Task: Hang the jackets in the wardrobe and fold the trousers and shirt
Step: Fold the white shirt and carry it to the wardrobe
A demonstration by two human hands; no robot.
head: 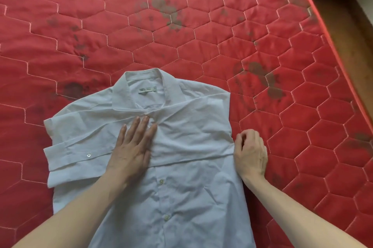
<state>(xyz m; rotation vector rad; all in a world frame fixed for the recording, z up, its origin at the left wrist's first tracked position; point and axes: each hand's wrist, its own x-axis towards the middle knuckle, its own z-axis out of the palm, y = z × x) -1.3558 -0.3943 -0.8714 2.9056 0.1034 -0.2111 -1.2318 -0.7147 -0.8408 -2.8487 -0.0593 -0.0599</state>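
— Left hand (pixel 134 147)?
— Flat, fingers straight, pressing the white shirt (pixel 187 193) just below its collar (pixel 145 90).
— Right hand (pixel 250 153)?
— Curled, pinching the shirt's folded edge.
— Beyond them?
— Sleeve cuff (pixel 74 157) folded across, left of the flat hand; red quilted mattress (pixel 201 31) underneath, dark stains further out.

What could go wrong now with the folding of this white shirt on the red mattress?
1. The sleeve folded across the chest lies under only the flat left hand; lifting that hand may let it slide back.
2. The right hand pinches the shirt at its side edge; a pull there could wrinkle the front.
3. The mattress has dark stains that might mark the cloth.
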